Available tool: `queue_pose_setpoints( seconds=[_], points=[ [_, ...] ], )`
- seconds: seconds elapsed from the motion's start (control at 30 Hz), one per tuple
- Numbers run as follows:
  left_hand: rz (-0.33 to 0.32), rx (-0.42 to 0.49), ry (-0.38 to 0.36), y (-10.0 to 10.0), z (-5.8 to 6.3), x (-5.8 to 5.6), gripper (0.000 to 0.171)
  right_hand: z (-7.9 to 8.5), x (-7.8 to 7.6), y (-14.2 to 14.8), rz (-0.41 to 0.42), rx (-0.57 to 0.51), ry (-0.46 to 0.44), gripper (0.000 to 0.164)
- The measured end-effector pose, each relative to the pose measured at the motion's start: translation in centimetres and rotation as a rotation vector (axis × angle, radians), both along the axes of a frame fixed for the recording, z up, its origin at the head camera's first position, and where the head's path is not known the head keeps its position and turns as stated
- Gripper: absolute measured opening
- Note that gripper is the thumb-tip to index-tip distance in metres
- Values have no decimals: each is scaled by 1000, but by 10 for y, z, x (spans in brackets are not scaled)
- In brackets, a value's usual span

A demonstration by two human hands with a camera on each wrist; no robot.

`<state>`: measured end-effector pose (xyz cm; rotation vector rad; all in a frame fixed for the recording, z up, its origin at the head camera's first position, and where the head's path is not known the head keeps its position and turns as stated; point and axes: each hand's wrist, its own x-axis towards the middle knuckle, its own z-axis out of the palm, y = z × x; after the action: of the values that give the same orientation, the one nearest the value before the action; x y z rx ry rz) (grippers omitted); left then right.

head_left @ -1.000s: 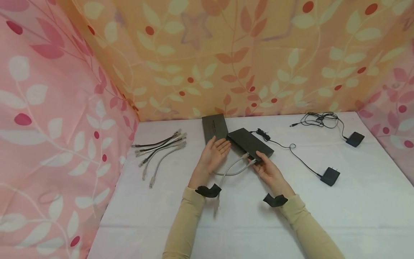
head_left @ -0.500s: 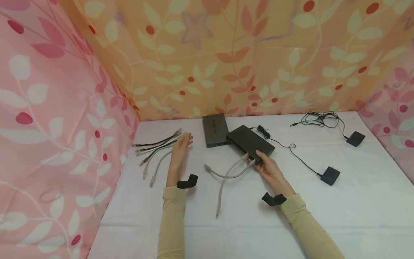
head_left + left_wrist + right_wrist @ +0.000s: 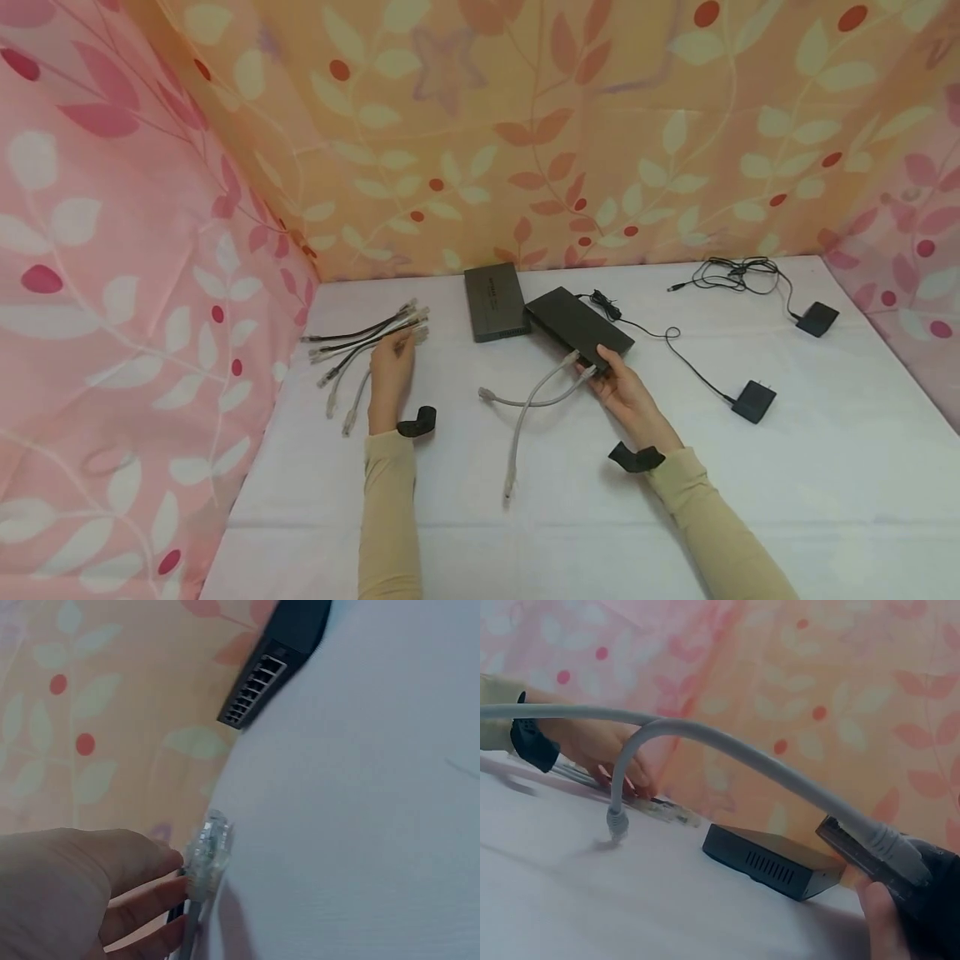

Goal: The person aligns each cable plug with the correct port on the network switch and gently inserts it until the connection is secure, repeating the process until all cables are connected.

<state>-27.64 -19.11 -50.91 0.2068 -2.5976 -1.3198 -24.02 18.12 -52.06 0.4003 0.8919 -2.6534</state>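
Observation:
My left hand [image 3: 392, 367] is at the bundle of loose network cables [image 3: 367, 343] on the left, its fingers bent down. In the left wrist view, its thumb and fingertips pinch a grey network cable by its clear plug [image 3: 206, 859]. My right hand [image 3: 626, 387] grips the near right corner of a black network switch [image 3: 577, 325], raised and tilted. Two grey cables [image 3: 517, 433] are plugged into its front, their free ends hanging towards the table. The right wrist view shows a plug [image 3: 900, 855] in the switch's ports and the thumb beside it.
Behind, against the floral cloth, lies a second black switch [image 3: 495, 302]. A black power adapter [image 3: 753, 402] with its cord lies to the right. Further back right is another adapter [image 3: 817, 318] with a coiled cord [image 3: 738, 275]. White cloth covers the table [image 3: 675, 533].
My left hand has moved left from beside the held switch to the loose cables, and its fingers have bent down onto them. The right hand keeps holding the switch nearly still.

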Motion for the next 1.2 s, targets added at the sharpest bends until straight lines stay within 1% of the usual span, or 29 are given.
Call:
queue_pose_setpoints(
  seconds=[0.2,0.27,0.4,0.47,0.57,0.77,0.87,1.0,1.2],
  points=[
    [25,-141,12,3,-10,-7,29,-3,-2,-1,-19,-15,2,33],
    [32,-184,13,4,-10,-8,29,-3,-2,-1,-23,-12,5,32],
    [50,-232,-10,6,-11,-9,26,-4,-2,-1,-14,-4,30,31],
    [53,-230,-24,6,-11,-8,25,-5,-2,-1,-13,-1,37,30],
    [37,-213,-31,8,-10,-7,24,-4,-1,-2,-15,11,38,30],
    [-53,-123,-21,15,-3,-4,22,-5,-2,-3,-11,21,28,29],
    [-83,-91,-14,19,1,-3,22,-5,-2,-3,-10,24,36,31],
    [-103,-77,-9,25,5,-3,22,-5,-2,-3,-8,37,43,35],
    [-127,-100,-15,31,10,-3,21,-4,0,-3,-13,40,38,38]
  ],
)
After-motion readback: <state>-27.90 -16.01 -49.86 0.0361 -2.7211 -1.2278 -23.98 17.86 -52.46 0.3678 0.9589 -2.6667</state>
